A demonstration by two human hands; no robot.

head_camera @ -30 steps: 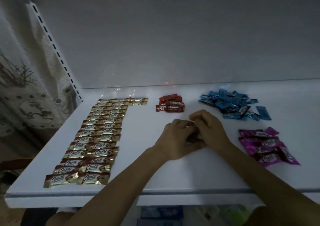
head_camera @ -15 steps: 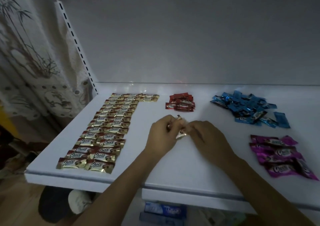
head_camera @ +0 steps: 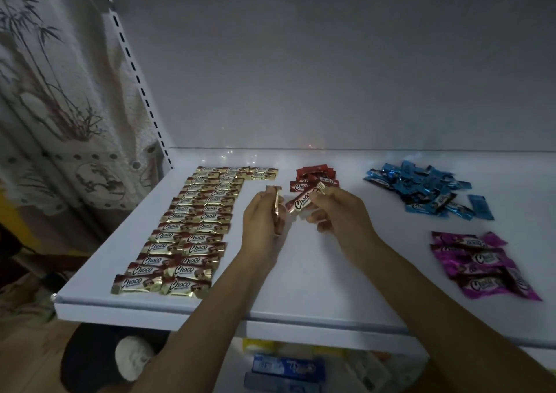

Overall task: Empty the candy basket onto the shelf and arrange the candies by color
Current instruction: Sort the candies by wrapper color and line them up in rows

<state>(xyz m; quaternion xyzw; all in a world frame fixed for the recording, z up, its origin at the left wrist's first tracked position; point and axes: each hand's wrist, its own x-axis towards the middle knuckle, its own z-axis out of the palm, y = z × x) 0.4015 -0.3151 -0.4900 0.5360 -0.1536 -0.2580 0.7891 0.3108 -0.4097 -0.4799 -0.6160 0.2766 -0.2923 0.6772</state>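
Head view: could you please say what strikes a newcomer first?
Two neat rows of gold foil-wrapped candies run down the left of the white shelf. At the centre, the left hand holds an edge-on candy, the right hand a red-wrapped candy. A blue-wrapped heap and a magenta-wrapped pile lie right.

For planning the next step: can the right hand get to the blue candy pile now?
Probably yes: only bare shelf lies between the right hand and the blue candy pile, though the hand already pinches a red candy.

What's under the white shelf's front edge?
Blue boxes show on a lower level below the shelf; its board hides whatever else is stored there.
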